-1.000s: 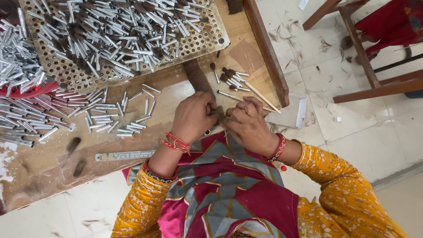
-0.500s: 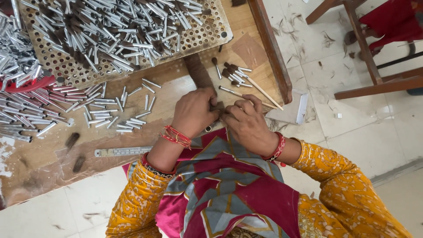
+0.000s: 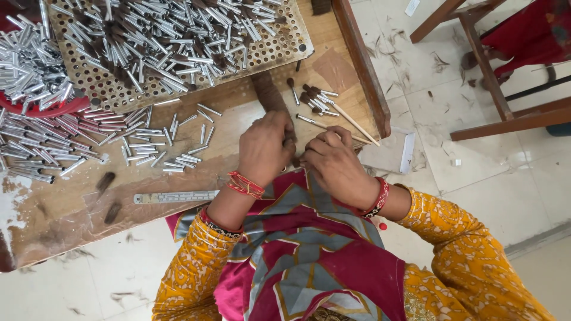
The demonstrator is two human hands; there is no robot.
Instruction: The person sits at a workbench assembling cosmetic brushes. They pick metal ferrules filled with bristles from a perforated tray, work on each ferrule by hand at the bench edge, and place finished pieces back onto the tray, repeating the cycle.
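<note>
- A heap of short silver metal tubes (image 3: 33, 71) fills the far left, part of it in a red tray; more of them lie loose (image 3: 71, 145) across the worn brown wooden counter (image 3: 59, 220).
- A tan perforated board (image 3: 107, 89) beyond them carries tubes mixed with dark bristle tufts.
- A slim metal ruler (image 3: 175, 197) lies flat near the counter's front edge.
- The left hand (image 3: 264, 148) reaches forward from a bent elbow, wrist ringed with red bangles, knuckles up and fingers curled down at the counter's edge; what they pinch cannot be told.
- The right hand (image 3: 336, 166) angles in to meet it, fingertips touching the left, curled shut on something small and hidden.
- Just beyond the hands lie a few finished brush heads with dark bristles (image 3: 315, 101) and a thin pale wooden stick (image 3: 357, 125).
- A dark wooden chair frame (image 3: 493, 95) stands on the tiled floor, far right.
</note>
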